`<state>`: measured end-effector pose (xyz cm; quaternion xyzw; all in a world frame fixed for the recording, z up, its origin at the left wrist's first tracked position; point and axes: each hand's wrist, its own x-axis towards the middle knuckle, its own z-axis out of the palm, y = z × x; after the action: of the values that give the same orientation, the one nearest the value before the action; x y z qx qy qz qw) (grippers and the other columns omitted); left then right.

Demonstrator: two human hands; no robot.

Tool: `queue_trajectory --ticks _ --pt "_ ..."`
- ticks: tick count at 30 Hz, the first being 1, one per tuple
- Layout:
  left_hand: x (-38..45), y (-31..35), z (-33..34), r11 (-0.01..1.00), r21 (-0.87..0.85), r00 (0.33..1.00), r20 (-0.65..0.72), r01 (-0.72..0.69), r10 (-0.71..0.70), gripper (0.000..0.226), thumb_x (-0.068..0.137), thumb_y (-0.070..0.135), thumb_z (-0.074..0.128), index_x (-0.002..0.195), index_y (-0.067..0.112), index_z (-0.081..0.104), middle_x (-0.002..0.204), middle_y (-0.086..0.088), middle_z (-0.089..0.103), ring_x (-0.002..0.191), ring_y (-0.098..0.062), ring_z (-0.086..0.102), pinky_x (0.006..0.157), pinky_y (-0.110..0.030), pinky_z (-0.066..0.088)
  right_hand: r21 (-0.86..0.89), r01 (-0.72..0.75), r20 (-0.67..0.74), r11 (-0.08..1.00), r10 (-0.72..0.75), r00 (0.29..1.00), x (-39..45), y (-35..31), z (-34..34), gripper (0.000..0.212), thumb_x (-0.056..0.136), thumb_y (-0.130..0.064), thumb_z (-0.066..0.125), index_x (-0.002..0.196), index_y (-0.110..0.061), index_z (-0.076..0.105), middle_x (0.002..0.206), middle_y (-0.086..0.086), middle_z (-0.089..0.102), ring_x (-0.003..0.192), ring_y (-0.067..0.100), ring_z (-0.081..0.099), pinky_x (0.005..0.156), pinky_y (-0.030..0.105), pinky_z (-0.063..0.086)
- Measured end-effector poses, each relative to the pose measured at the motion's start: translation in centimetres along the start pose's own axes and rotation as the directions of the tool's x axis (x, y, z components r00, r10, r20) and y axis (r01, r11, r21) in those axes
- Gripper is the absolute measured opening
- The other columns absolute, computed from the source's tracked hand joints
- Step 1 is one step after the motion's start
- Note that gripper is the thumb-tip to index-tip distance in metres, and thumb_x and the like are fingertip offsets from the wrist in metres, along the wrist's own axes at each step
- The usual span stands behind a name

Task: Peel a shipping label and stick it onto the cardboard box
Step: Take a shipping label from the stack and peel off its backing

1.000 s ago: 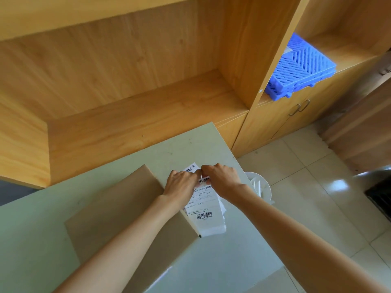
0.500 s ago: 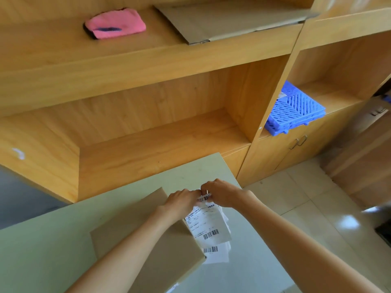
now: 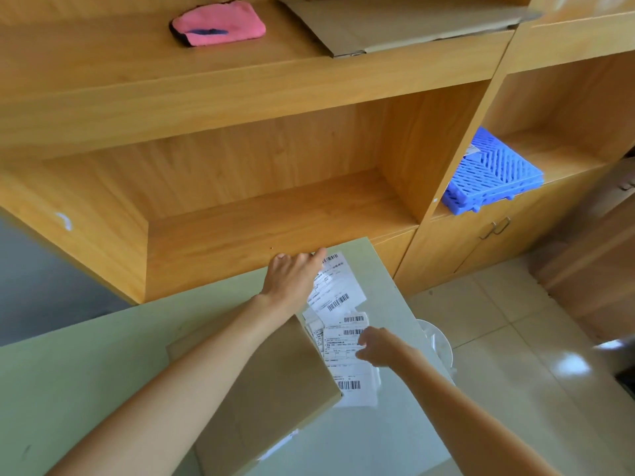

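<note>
At the green table [image 3: 103, 379], my left hand [image 3: 292, 280] lifts a peeled shipping label [image 3: 338, 286] at the far end, fingers pinched on its left edge with the sheet hanging to the right of my palm. My right hand [image 3: 376, 347] rests on the stack of labels [image 3: 347, 359] lying just right of the cardboard box [image 3: 271, 383]; its fingers are curled down on the top sheet, though whether they pinch it I cannot tell.

The box lies flat on the table in front of me, its top face bare, my left forearm crossing above it. I judge the label is free and ready to go down. To do that well, I should carry it back over the box, keep the sticky side off my wrist and the loose sheets, square one edge to the box, then smooth from that edge outward.

Beyond the table stands a wooden shelf unit [image 3: 240, 214]: a pink cloth [image 3: 220, 24] and a flat cardboard sheet [image 3: 395, 22] on top, a blue plastic crate [image 3: 494, 173] in the right bay. A white round object [image 3: 438, 341] sits off the table's right edge. Nothing lies on the box; only the stack beside it risks catching the adhesive.
</note>
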<state>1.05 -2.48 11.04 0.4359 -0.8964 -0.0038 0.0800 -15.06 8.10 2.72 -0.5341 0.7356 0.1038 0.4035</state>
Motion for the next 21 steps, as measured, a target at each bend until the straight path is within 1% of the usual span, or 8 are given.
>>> queue_trajectory --ticks 1,2,4,8,13,16,19,21 --pt "0.1 0.0 0.0 1.000 -0.001 1.000 -0.012 -0.001 0.001 0.038 0.093 0.000 0.052 0.127 0.016 0.047 0.103 0.001 0.074 0.089 -0.024 0.071 0.078 -0.035 0.046 0.022 0.016 -0.012 1.000 -0.016 1.000 0.1 0.2 1.1 0.033 0.095 -0.021 0.048 0.126 -0.012 0.055 0.133 0.015 0.058 0.118 0.032 0.059 0.100 0.039 0.048" --pt "0.3 0.1 -0.1 1.000 -0.004 1.000 -0.019 -0.002 0.002 0.032 0.094 0.003 0.053 0.124 0.015 0.048 0.098 0.001 0.074 0.084 -0.023 0.071 0.078 -0.035 0.046 0.032 0.052 -0.026 0.998 -0.051 0.998 0.0 0.2 2.2 0.040 0.098 -0.020 0.044 0.137 -0.015 0.047 0.138 0.014 0.054 0.124 0.032 0.054 0.102 0.041 0.045" --pt "0.4 0.3 -0.1 1.000 -0.014 0.999 -0.034 -0.007 0.006 0.024 0.096 0.007 0.056 0.118 0.014 0.051 0.092 0.000 0.075 0.077 -0.022 0.071 0.077 -0.035 0.047 0.020 0.166 -0.075 0.986 -0.164 0.984 -0.1 0.1 4.2 0.043 0.102 -0.019 0.039 0.145 -0.019 0.036 0.146 0.009 0.048 0.129 0.030 0.049 0.101 0.044 0.044" --pt "0.2 0.8 0.6 0.998 -0.018 0.997 -0.041 -0.066 0.065 0.017 0.097 0.010 0.056 0.113 0.015 0.054 0.088 -0.001 0.075 0.074 -0.024 0.071 0.077 -0.034 0.048 -0.029 0.301 -0.178 0.953 -0.301 0.937 0.4 0.2 6.4 0.045 0.104 -0.028 0.036 0.148 -0.023 0.030 0.153 0.000 0.038 0.132 0.028 0.046 0.094 0.047 0.048" --pt "-0.1 1.4 2.4 0.995 -0.005 0.993 -0.060 -0.098 0.097 0.013 0.091 0.010 0.063 0.101 0.015 0.056 0.073 0.000 0.073 0.058 -0.025 0.068 0.068 -0.032 0.048 -0.090 0.353 -0.234 0.931 -0.364 0.901 2.2 -0.2 6.3 0.044 0.105 -0.028 0.036 0.148 -0.021 0.030 0.150 0.001 0.040 0.127 0.030 0.049 0.086 0.047 0.051" --pt "-0.4 1.8 4.0 0.992 0.020 0.987 -0.100 -0.121 0.122 0.030 0.078 -0.002 0.070 0.098 0.015 0.057 0.065 0.003 0.070 0.049 -0.023 0.064 0.060 -0.027 0.042 -0.107 0.370 -0.281 0.923 -0.385 0.879 3.0 0.0 6.3 0.046 0.104 -0.027 0.036 0.149 -0.019 0.029 0.151 0.001 0.040 0.132 0.028 0.044 0.090 0.046 0.049" --pt "-1.0 2.4 5.8 0.988 0.004 0.980 -0.124 -0.155 0.154 0.042 0.073 -0.013 0.058 0.105 0.013 0.061 0.068 0.001 0.071 0.051 -0.025 0.062 0.065 -0.030 0.045 -0.083 0.407 -0.351 0.910 -0.409 0.842 3.5 1.0 7.4 0.048 0.104 -0.030 0.038 0.150 -0.018 0.031 0.151 0.001 0.042 0.135 0.025 0.041 0.099 0.042 0.044" --pt "-1.3 2.8 6.7 0.983 -0.033 0.977 -0.125 -0.179 0.174 0.046 0.073 -0.014 0.052 0.107 0.015 0.064 0.069 0.001 0.071 0.053 -0.024 0.062 0.068 -0.030 0.045 -0.071 0.430 -0.379 0.900 -0.423 0.823 3.6 1.6 8.1 0.049 0.103 -0.032 0.041 0.148 -0.017 0.034 0.150 0.001 0.043 0.137 0.024 0.040 0.102 0.042 0.043"
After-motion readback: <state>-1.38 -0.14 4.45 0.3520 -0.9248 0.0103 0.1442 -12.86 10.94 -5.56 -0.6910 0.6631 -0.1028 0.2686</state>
